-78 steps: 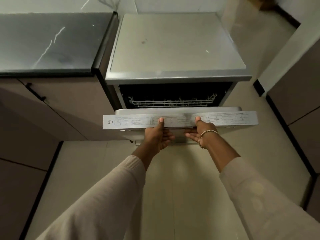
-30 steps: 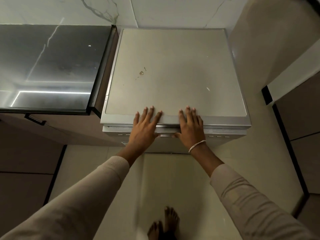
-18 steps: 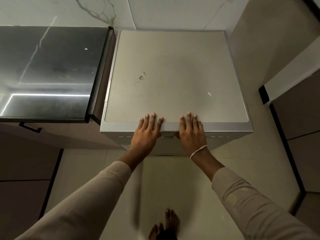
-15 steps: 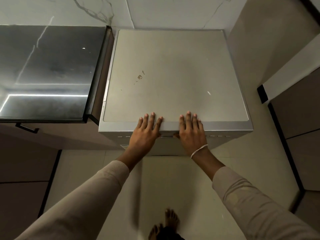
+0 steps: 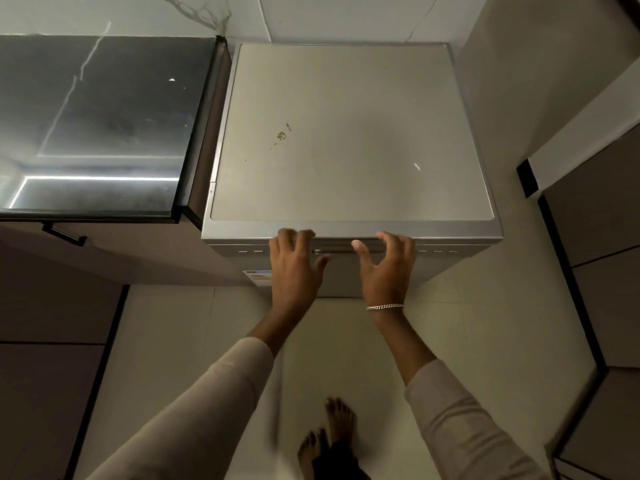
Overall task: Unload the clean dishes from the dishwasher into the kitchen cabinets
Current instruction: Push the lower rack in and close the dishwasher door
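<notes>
Pale tiled floor (image 5: 166,341) fills the lower half of my feed, with a dark glossy countertop (image 5: 97,116) at upper left and brown cabinet fronts (image 5: 606,223) along the right edge. One dishwasher (image 5: 346,98) stands between them against the white wall (image 5: 346,15), just beside the countertop's end. It is a silver-grey box whose flat matte top carries one small brown stain (image 5: 281,135) near the middle and one white fleck (image 5: 416,166) to the right of it. Its door (image 5: 343,277) sits shut under the top's front lip, with short dash marks on its upper strip and one coloured sticker (image 5: 258,277) near its left edge. I count two hands, both at that front lip. The left hand (image 5: 294,268) has its fingers bent and spread, tips at the lip, gripping nothing. The right hand (image 5: 386,271) is posed the same way, splayed and bent, nothing in its grasp. Whether either set of tips presses the metal I cannot tell. One thin chain bracelet (image 5: 385,307) circles the right wrist. Two beige sleeves (image 5: 207,410) run back toward me, and two bare feet (image 5: 337,427) stand on the floor below. One black handle (image 5: 64,234) shows on the cabinet under the countertop.
</notes>
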